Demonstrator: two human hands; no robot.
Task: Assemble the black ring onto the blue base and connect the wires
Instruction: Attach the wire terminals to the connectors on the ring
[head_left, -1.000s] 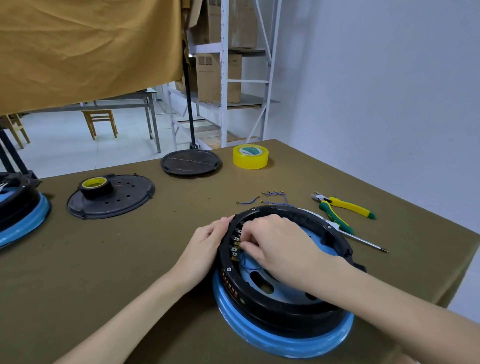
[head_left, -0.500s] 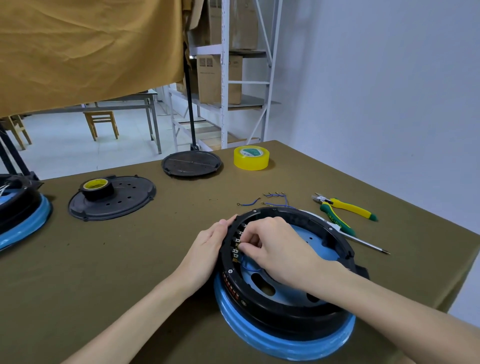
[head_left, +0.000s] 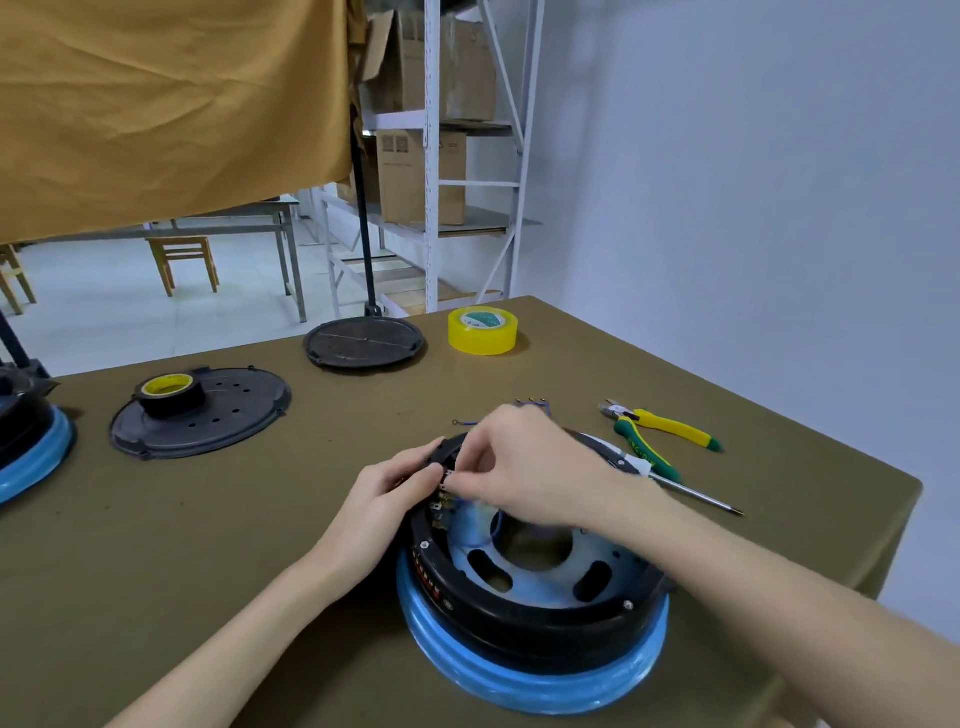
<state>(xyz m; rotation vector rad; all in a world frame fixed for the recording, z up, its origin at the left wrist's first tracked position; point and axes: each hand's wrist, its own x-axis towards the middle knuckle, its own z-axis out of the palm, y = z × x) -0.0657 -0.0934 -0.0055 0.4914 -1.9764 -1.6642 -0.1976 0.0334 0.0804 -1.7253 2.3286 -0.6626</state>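
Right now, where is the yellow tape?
In the head view the yellow tape sits at the far edge of the table, right of the round black plate and beyond the pliers.

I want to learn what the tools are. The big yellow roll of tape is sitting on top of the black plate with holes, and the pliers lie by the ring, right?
Not quite. The head view shows the big yellow tape roll sitting on the table. The pliers do lie by the black ring.

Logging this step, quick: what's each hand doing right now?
Left hand: grips the black ring rim.
Right hand: fingers pinched at the terminals; what they hold cannot be told.
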